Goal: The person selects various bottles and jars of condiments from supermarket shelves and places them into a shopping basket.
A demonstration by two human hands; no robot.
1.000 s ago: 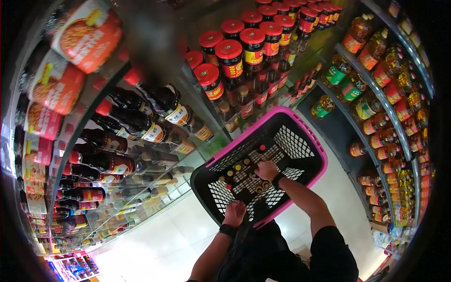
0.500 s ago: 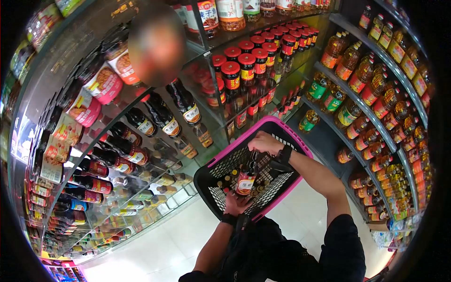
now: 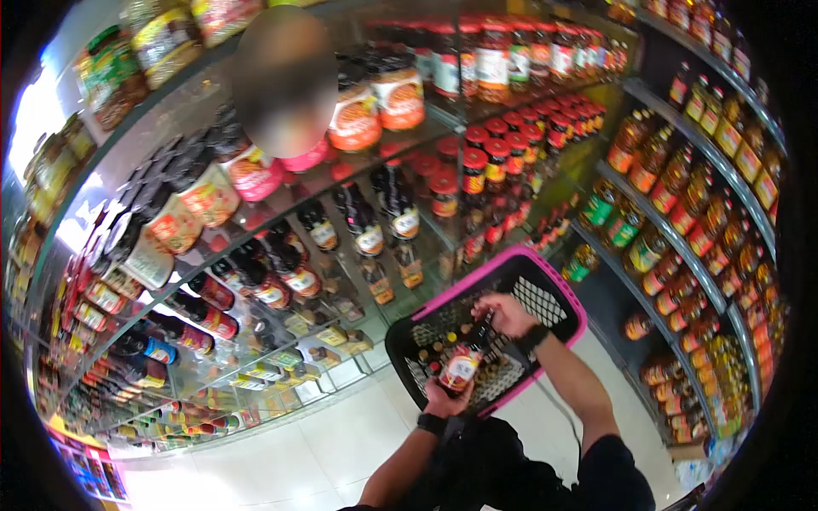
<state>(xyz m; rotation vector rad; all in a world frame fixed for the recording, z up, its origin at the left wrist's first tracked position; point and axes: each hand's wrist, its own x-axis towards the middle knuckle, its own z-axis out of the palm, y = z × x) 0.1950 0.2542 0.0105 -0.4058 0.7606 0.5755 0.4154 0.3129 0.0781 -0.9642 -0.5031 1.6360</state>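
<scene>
A dark sauce bottle with a red and white label (image 3: 461, 368) is held at a slant over the inside of a black mesh shopping basket with a pink rim (image 3: 558, 274). My left hand (image 3: 449, 399) is closed round the bottle's lower end. Near its neck, my right hand (image 3: 509, 315) has its fingers curled round the top, partly hiding it. Below the held bottle, several small bottles (image 3: 487, 375) stand in the basket, their caps facing up. Blur hides the finer print on the label.
Glass shelves on the left carry dark sauce bottles (image 3: 362, 223), large labelled jars (image 3: 201, 198) and red-capped jars (image 3: 498, 156). Curved grey shelves (image 3: 673, 204) with oil bottles (image 3: 677, 183) rise at the right. Pale tiled floor (image 3: 315, 443) lies below.
The bottle leans further, its base towards my left hand, which now wraps round it. My right hand remains at the neck. Basket and shelves sit lower and further right in view.
</scene>
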